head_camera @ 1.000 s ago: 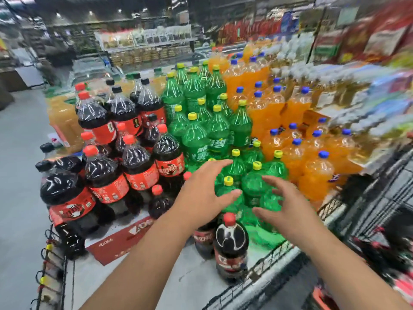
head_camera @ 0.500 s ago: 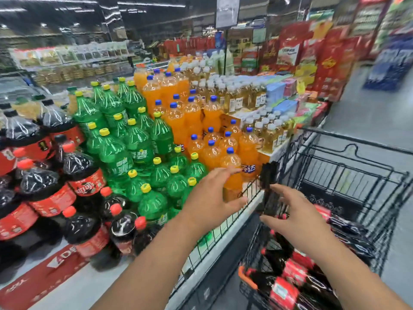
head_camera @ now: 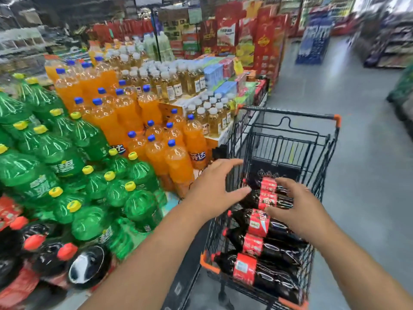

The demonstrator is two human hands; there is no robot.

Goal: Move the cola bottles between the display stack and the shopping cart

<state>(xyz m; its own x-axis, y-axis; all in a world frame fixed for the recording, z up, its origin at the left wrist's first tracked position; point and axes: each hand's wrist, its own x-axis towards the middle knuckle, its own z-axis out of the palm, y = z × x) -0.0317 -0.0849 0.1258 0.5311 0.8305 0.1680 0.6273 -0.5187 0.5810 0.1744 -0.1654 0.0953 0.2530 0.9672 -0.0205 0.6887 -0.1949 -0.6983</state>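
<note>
Several dark cola bottles (head_camera: 266,247) with red labels lie on their sides in the black wire shopping cart (head_camera: 292,115) at the right. More cola bottles (head_camera: 51,256) with red caps stand in the display stack at the lower left. My left hand (head_camera: 214,189) hovers over the cart's left rim, fingers spread and holding nothing. My right hand (head_camera: 295,209) reaches into the cart with spread fingers, just above the upper cola bottles; I cannot tell if it touches them.
Green soda bottles (head_camera: 67,166) and orange soda bottles (head_camera: 125,117) fill the display left of the cart. Pale yellow drink bottles (head_camera: 178,83) and red gift boxes (head_camera: 263,41) stand behind. A grey aisle floor (head_camera: 368,153) runs along the right.
My view has swung right from the cola stack to the cart. Both empty hands have moved from above the display to over the cart.
</note>
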